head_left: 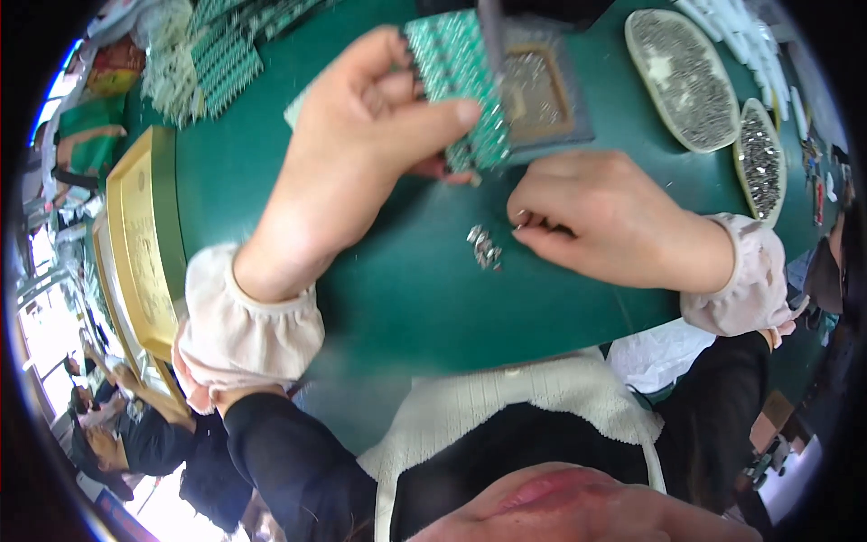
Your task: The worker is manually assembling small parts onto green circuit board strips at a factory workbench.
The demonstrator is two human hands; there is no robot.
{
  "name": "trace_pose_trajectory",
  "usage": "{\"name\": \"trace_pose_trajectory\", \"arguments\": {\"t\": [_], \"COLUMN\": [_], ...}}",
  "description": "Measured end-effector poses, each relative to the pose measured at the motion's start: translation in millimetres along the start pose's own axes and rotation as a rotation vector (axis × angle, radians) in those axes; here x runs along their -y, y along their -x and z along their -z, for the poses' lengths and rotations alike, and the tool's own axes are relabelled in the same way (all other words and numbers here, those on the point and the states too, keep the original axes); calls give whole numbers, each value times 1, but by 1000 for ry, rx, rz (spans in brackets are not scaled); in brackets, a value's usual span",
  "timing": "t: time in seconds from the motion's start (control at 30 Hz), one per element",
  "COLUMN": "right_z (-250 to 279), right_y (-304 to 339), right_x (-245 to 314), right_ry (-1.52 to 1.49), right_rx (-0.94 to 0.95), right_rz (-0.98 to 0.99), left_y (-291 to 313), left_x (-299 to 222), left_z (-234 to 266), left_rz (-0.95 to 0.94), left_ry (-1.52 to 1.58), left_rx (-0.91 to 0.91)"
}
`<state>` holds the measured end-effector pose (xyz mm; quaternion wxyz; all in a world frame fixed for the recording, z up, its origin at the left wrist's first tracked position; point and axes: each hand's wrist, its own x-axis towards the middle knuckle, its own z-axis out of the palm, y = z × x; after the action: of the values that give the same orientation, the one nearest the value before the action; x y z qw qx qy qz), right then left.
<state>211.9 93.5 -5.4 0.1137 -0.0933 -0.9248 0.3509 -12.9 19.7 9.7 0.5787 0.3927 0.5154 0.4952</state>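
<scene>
Pale cuffs frame a small pile of metal parts [485, 247] just left of the pinching right hand [601, 217]; beyond it, the left hand [361, 144] clamps a green circuit board [456, 81].

1. At the left edge of the counter [406, 298] I see a flat gold box [143, 239], long and rectangular, with green sides, lying lengthwise.
2. Far left, beyond the gold box, I see a crumpled packet [116, 68], red and yellow, too blurred to tell more.
</scene>
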Motion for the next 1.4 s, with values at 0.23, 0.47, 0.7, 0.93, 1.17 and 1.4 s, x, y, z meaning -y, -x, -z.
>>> {"name": "trace_pose_trajectory", "arguments": {"t": [0.23, 0.47, 0.7, 0.93, 1.17, 1.4], "right_z": [9, 13, 11, 8, 3, 16], "right_y": [6, 2, -1, -1, 2, -8], "right_x": [3, 1, -4, -9, -6, -6], "right_ry": [-111, -263, -220, -125, 219, 84], "right_rx": [-53, -276, -353, -382, -426, -361], "right_rz": [-69, -25, -31, 24, 265, 115], "left_y": [7, 12, 8, 8, 11, 8], "left_x": [14, 23, 15, 13, 19, 15], "left_z": [-5, -11, -10, -3, 0, 8], "left_rz": [90, 96, 147, 205, 281, 213], "left_ry": [37, 43, 49, 88, 201, 236], "left_rx": [-77, 18, 64, 112, 134, 177]}}
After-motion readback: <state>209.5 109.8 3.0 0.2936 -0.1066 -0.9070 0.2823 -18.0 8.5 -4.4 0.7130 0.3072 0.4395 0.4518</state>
